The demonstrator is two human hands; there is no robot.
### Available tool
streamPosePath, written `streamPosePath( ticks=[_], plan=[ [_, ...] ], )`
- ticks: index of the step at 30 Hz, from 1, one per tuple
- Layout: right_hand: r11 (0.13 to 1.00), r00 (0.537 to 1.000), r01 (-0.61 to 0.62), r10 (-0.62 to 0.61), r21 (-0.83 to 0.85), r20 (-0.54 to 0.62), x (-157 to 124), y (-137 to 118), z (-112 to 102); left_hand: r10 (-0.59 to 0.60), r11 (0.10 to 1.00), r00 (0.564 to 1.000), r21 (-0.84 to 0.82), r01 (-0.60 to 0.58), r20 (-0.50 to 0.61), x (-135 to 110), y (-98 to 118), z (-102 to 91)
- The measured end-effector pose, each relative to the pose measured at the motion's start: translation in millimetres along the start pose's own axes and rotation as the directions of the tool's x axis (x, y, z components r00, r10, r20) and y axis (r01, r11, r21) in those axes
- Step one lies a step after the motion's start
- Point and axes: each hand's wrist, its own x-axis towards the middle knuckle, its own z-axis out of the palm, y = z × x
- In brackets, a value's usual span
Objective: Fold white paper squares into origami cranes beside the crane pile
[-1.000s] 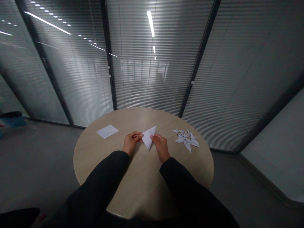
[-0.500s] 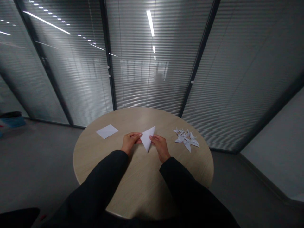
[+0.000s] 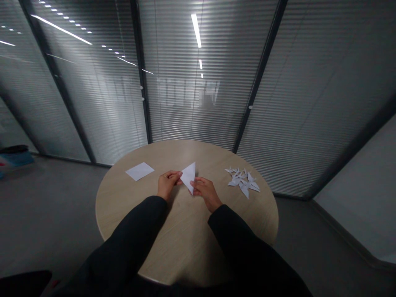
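Observation:
A folded white paper triangle (image 3: 188, 176) stands tilted over the middle of the round wooden table (image 3: 185, 235), its point upward. My left hand (image 3: 168, 184) grips its left corner between fingertips and thumb. My right hand (image 3: 205, 192) holds its lower edge with the fingertips. Both forearms are in black sleeves. A flat square of white paper (image 3: 140, 171) lies to the left of my left hand. To the right of my right hand lies a heap of several folded paper cranes (image 3: 242, 180).
Behind the table's far edge stand glass partitions with slatted blinds (image 3: 192, 103). Grey floor surrounds the table. A blue object (image 3: 17, 159) lies on the floor at the far left, and a pale wall (image 3: 359, 194) stands at the right.
The paper triangle has rotated, its point swinging from upper right to nearly straight up. My right hand has moved left and lower along its edge.

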Motion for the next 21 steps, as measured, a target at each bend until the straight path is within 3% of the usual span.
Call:
streamPosePath(
  ticks=[2,5,8,10,12,14,18,21],
  plan=[
    [0.999,1.0,-0.015,0.015,0.046,0.001,-1.5,-2.2,1.3,0.041,0.996,0.999,0.072,-0.043,0.034,-0.2,0.4,-0.6],
    [0.994,0.999,-0.035,0.035,0.101,-0.004,-4.0,-6.9,2.7,0.227,0.935,0.966,0.251,-0.251,0.121,-2.8,3.5,-1.1],
    [0.985,0.998,-0.048,0.052,0.167,-0.02,-4.1,-10.3,1.1,0.416,0.765,0.856,0.392,-0.512,0.306,-5.4,7.6,-1.5],
    [0.973,0.997,-0.067,0.07,0.22,-0.007,-3.1,-11.4,-1.3,0.438,0.686,0.79,0.408,-0.602,0.429,-6.0,9.6,-2.1],
    [0.962,0.996,-0.093,0.089,0.256,0.027,-1.9,-11.7,-3.4,0.414,0.673,0.763,0.397,-0.624,0.497,-5.9,10.6,-2.8],
    [0.956,0.993,-0.112,0.098,0.271,0.065,-1.2,-11.8,-4.2,0.382,0.692,0.774,0.399,-0.602,0.505,-5.8,10.8,-3.7],
    [0.957,0.993,-0.101,0.081,0.273,0.084,-1.5,-13.0,-2.3,0.349,0.739,0.849,0.44,-0.51,0.397,-5.8,9.1,-4.5],
    [0.983,0.998,0.027,-0.036,0.181,0.048,-1.5,-14.5,-1.4,0.3,0.799,0.903,0.436,-0.414,0.307,-4.2,6.7,-3.1]
  ],
)
